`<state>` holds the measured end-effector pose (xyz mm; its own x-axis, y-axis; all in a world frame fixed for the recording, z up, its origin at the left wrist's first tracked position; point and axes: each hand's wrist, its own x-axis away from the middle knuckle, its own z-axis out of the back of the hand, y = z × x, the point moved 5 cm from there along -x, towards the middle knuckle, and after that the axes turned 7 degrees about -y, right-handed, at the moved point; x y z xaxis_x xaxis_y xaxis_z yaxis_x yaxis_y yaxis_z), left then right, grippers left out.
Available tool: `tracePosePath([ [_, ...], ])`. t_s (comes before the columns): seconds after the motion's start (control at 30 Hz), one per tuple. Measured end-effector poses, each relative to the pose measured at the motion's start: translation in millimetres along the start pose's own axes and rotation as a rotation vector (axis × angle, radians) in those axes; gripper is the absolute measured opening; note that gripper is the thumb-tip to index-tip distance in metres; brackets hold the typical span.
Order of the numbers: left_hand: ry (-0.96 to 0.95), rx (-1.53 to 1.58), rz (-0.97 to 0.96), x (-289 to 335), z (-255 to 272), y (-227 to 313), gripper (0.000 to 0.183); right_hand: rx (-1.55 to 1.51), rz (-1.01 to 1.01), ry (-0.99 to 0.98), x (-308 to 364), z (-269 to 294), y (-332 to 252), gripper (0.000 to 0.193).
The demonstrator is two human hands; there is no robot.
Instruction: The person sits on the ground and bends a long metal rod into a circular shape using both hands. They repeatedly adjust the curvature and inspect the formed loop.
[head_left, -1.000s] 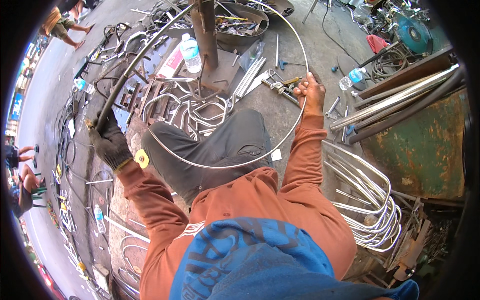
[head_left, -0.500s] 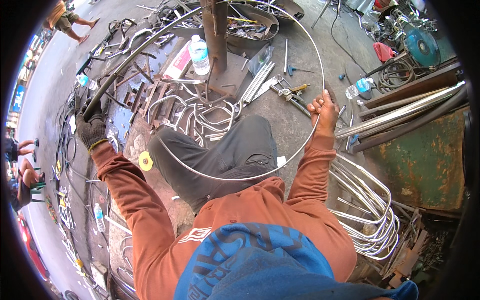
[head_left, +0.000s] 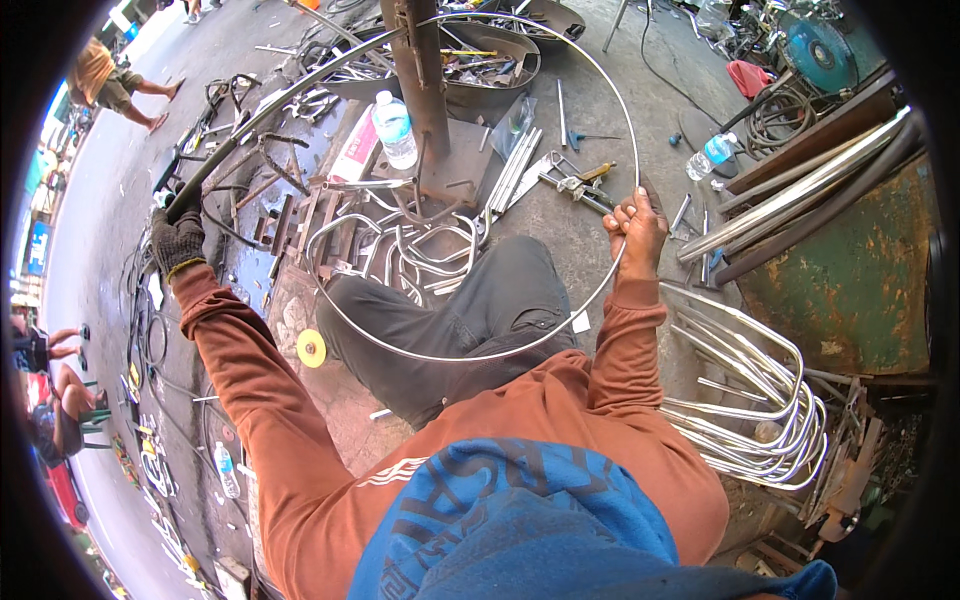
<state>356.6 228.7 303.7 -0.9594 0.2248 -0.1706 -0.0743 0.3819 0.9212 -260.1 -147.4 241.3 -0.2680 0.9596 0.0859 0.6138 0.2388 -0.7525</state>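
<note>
Here, 2 hands are listed with 1 item apiece. Left hand: knit-gloved, well out to the side; its grip is closed around the lower end of a dark tube, which slants up toward a rusty post. Right hand: bare, raised beyond the right knee; its grip is clenched on a thin silver rod. The rod bows from beside the post's top, through the right fist, and across the dark trousers; whether it joins the tube cannot be told.

Ahead of the knees: 1 heap of bent metal tubes; 1 clear water bottle with a blue label, upright beside the post; 1 metal basin of scrap behind it. Near the right hand: 1 metal clamp on the ground. By the right elbow: 1 stack of U-shaped chrome tubes. By the left knee: 1 yellow disc. At upper right: 1 teal fan.
</note>
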Motion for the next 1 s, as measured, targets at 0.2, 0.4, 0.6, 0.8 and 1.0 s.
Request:
tracePosePath([
  [0.2, 0.093, 0.521, 0.083, 1, 7, -21, 0.029, 0.034, 0.015, -0.009, -1, -4, -2, 0.008],
  [0.4, 0.101, 0.42, 0.016, 3, 10, -15, 0.032, 0.04, -0.041, -0.045, -7, -3, -10, 0.008],
  [0.6, 0.008, 0.129, -0.039, -7, 10, -9, 0.035, 0.045, -0.031, -0.097, -8, -2, -10, 0.006],
  [0.8, 0.007, 0.352, 0.006, -9, 18, -7, 0.037, 0.046, -0.027, -0.095, -6, -2, -4, 0.011],
  [1.0, -0.012, -0.299, -0.146, 16, 20, 10, 0.033, 0.069, -0.05, -0.074, -8, -1, -7, 0.015],
])
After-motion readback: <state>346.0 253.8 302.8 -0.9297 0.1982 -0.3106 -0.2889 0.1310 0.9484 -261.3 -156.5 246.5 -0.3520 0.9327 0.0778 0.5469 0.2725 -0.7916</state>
